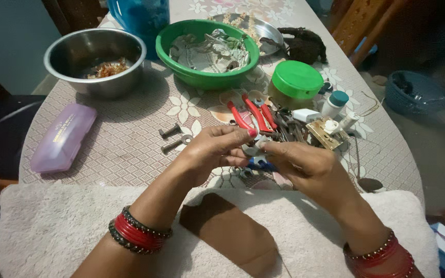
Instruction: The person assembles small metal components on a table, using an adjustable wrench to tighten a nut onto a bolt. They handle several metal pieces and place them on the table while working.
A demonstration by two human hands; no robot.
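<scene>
Metal small part (254, 148) pinched between both hands | left hand (213, 152) fingers clenched on it | right hand (305, 166) fingers closed on it | red-handled pliers (251, 116) on tabletop (124, 144) just behind

Beside the green bowl (207, 76) sat a green-lidded jar (296, 82), red-handled pliers (253, 116), a lilac case (64, 137); the tabletop (124, 134) wore beige floral lace.
</scene>
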